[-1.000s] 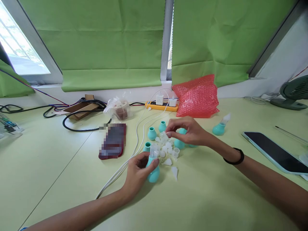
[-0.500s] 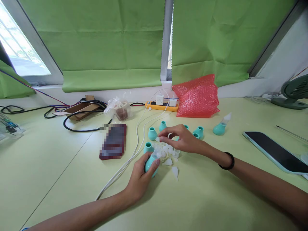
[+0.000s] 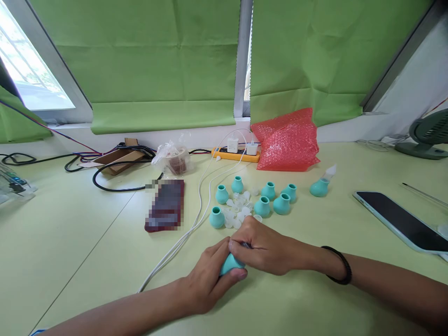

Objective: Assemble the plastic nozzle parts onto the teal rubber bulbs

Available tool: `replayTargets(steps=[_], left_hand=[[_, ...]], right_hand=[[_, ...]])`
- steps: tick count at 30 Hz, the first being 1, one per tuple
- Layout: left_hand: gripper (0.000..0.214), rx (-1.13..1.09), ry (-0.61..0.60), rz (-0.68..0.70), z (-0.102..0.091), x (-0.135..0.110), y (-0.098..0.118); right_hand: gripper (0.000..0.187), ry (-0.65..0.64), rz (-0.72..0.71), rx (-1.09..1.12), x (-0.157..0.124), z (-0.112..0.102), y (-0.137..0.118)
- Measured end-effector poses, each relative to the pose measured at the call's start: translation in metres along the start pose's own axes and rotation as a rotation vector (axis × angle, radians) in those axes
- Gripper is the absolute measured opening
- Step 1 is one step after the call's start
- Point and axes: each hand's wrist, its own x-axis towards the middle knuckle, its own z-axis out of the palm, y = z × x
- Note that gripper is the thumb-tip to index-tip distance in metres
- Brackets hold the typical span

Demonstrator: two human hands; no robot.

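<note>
My left hand (image 3: 212, 275) is wrapped round a teal rubber bulb (image 3: 231, 265), tilted toward the right. My right hand (image 3: 262, 247) is closed over the neck end of that bulb, and the two hands touch. A small greyish see-through bit shows by the right fingers; what they grip is mostly hidden. Just beyond, several translucent white plastic pieces (image 3: 241, 202) lie in a loose pile. Around it stand several teal bulbs (image 3: 217, 218) with open necks facing up. Farther right, another bulb (image 3: 319, 187) carries a clear pointed tip.
A phone (image 3: 402, 219) lies at the right, and a dark red pixelated item (image 3: 165, 205) at the left. White cables (image 3: 189, 232) run from an orange power strip (image 3: 238, 155). Behind are a red bubble-wrap bag (image 3: 287, 142), a cardboard box (image 3: 121, 161) and a small fan (image 3: 423, 135).
My right hand has come from the white pieces down to the neck of the held bulb and closed there. My left hand has brought the bulb slightly nearer and to the right.
</note>
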Motion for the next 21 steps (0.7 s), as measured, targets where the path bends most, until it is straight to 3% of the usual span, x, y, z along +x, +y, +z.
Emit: replayTargets(steps=[3,6,10,12,15,17,19,21], left_hand=[[0.024,0.014,0.012,0.105,-0.002,0.000,0.000],[0.024,0.029,0.021,0.090,-0.003,0.002,0.003],[0.033,0.038,-0.127,0.157,-0.004,0.002,0.006],[0.033,-0.014,-0.175,0.262,-0.005,0.002,0.005],[0.026,-0.083,-0.120,0.286,-0.006,0.003,0.001],[0.020,-0.093,-0.072,0.181,-0.005,0.004,-0.002],[0.017,-0.093,-0.013,0.014,-0.004,0.005,-0.003],[0.020,-0.100,0.028,-0.125,-0.001,0.006,-0.003]], right_hand=[[0.033,-0.062,0.107,0.181,0.000,-0.001,-0.002],[0.033,-0.093,0.184,0.327,0.003,-0.001,0.001],[0.031,-0.132,0.302,0.542,0.010,-0.005,0.009],[0.031,-0.062,0.343,0.569,0.012,-0.011,0.011],[0.036,0.245,0.266,0.282,0.011,-0.023,0.010],[0.038,0.433,0.194,-0.041,0.009,-0.031,0.011],[0.036,0.517,0.190,-0.258,0.009,-0.038,0.016],[0.033,0.514,0.227,-0.316,0.011,-0.042,0.025]])
